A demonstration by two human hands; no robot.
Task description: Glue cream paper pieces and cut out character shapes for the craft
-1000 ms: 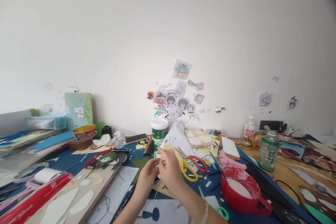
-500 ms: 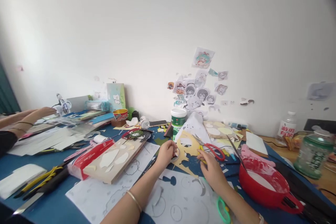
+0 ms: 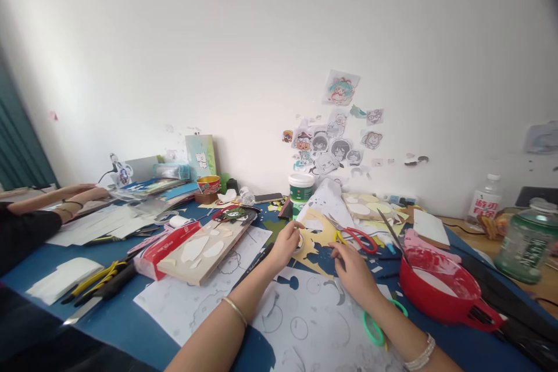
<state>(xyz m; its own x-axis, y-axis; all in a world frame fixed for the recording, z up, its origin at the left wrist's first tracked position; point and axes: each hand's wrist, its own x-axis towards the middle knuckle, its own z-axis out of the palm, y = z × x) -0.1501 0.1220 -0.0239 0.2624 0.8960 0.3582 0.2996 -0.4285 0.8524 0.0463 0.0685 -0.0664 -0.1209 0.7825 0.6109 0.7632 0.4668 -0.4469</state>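
Far left edge: teal curtain (image 3: 21, 145). Below it, left of frame, co-worker's hands (image 3: 82, 190) over papers, dark sleeve behind. Lower left: white folded stack (image 3: 65, 279) just beside a black-and-yellow handled tool (image 3: 102, 285) on the blue table surface (image 3: 111, 317). Right of that: red-and-white box (image 3: 170, 250) against a beige board (image 3: 183, 267) with white cutouts lying on it. Above the board, red-and-gold bowl (image 3: 208, 184).

Lower centre: white drawn sheets (image 3: 300, 311) under own forearms. Centre: left hand (image 3: 286, 242), fingers bent inward over the left side of a yellow cut-up sheet (image 3: 319, 238), small round piece (image 3: 299, 242) right at the fingertips. Can't tell if pinched or just touched. Behind: white-lidded green tub (image 3: 301, 187); pictures (image 3: 331, 148) on the wall above.

Right of centre: right hand (image 3: 352, 267), fingers loosely bent, grip slack, near the sheet's right side. Just above it, red and yellow scissor handles (image 3: 364, 240). Below, by the forearm, green handles (image 3: 374, 330).

Lower right: red pot (image 3: 436, 314), white contents inside. Far right: clear bottle (image 3: 485, 203), then green-tinted jug (image 3: 525, 244).
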